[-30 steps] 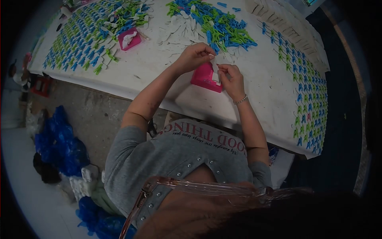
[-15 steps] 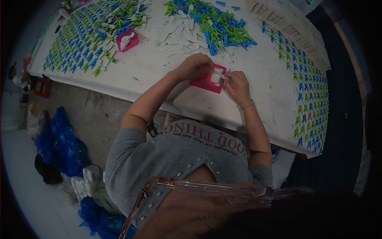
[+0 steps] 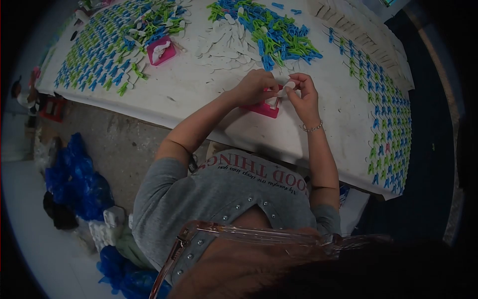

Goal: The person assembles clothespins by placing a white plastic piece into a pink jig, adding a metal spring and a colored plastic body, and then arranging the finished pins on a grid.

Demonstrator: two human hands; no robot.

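My right hand point(image 3: 305, 99), with a bracelet at its wrist, pinches a small flat white spoon-shaped piece point(image 3: 288, 87) between thumb and fingers. Close beside it, my left hand point(image 3: 256, 88) is closed, its fingertips at the other end of that piece; what they grip is hidden. Both hands are over a pink tray-like fixture point(image 3: 264, 108) near the table's front edge, partly covered by my left hand. Just beyond the hands lies a loose pile of similar white pieces point(image 3: 226, 42). Behind and right of that are heaped blue and green plastic clips point(image 3: 281, 37).
Rows of blue and green clips cover the table's left side point(image 3: 94, 60) and right edge point(image 3: 391, 134). A second pink tray point(image 3: 168, 56) holds something white. Stacked whitish bundles point(image 3: 358, 32) line the far right. Blue plastic bags point(image 3: 79, 179) lie on the floor; another person point(image 3: 26, 94) is far left.
Both hands have lifted away from the fixture, slightly farther over the table. The white piece is now raised between them, with my right fingers pinching it.
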